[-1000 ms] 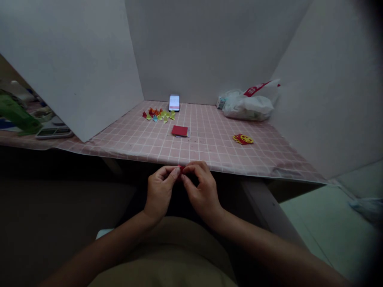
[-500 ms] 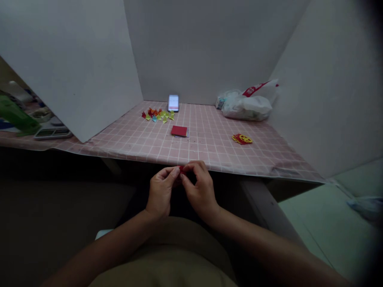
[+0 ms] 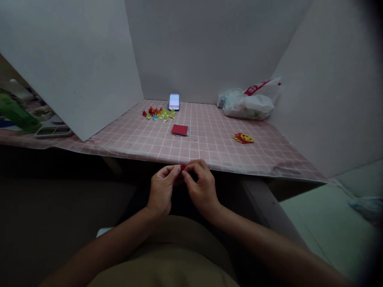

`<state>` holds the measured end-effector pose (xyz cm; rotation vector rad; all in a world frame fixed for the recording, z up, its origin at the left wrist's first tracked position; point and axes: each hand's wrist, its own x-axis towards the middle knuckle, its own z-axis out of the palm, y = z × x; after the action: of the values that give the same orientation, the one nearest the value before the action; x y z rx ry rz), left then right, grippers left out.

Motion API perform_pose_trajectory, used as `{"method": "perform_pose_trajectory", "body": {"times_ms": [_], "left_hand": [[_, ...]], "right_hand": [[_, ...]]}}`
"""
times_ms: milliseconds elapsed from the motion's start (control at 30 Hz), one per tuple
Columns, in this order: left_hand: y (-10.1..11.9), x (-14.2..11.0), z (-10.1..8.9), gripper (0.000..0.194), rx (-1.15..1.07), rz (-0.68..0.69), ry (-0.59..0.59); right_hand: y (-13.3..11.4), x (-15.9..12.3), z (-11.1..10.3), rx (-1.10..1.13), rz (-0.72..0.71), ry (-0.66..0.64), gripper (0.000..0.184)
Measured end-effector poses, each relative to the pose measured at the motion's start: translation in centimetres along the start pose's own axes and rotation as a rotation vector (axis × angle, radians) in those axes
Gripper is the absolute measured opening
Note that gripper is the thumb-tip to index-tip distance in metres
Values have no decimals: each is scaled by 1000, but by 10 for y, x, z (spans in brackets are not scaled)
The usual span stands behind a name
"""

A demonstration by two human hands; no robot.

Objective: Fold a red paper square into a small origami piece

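Observation:
A small piece of red paper (image 3: 182, 167) is pinched between my two hands, just in front of the table's near edge. My left hand (image 3: 163, 185) is closed on its left side, thumb on top. From the right, my right hand (image 3: 201, 185) grips it between thumb and fingers. Most of the paper is hidden by the fingertips, so its folds cannot be made out. Beyond the hands, a stack of square paper with a red top sheet (image 3: 180, 130) lies on the table. Several small folded paper figures (image 3: 160, 114) in red, orange, yellow and blue stand behind it.
A lit phone (image 3: 174, 102) leans upright at the back of the checked tablecloth (image 3: 206, 135). Red and yellow cut-out shapes (image 3: 243, 138) lie to the right, before a white plastic bag (image 3: 249, 107). White panels enclose the table; a scale (image 3: 54, 131) sits beyond the left one.
Both hands keep their pinch on the red paper, with the right thumb and fingers shifting slightly. The whole view has moved a little.

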<state>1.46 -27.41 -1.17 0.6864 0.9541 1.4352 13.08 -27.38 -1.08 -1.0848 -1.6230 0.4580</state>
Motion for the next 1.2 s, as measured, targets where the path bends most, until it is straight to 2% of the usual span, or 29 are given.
{"method": "perform_pose_trajectory", "body": {"times_ms": [267,500,700,833,1000,1200], "left_hand": [[1,1,1,21,-31,-47,-25],[1,2,2,26,-50,-38,-18],[3,4,1,24,-74,-42,-30],[6,4,1,23,-78,-36,-36],[6,5,-2,24,-56,-19,-26],[5,5,-5,23,23,39,-10]], "right_hand": [[-1,2,0,-57,-26,54,18],[-2,4,-2,-112,-22,47,17],[-3,6,-5,-58,11,47,13],[0,7,-5,53,124,31,12],[3,8,-5,237,315,-87,14],[3,7,-8,349,368,-156,13]]}}
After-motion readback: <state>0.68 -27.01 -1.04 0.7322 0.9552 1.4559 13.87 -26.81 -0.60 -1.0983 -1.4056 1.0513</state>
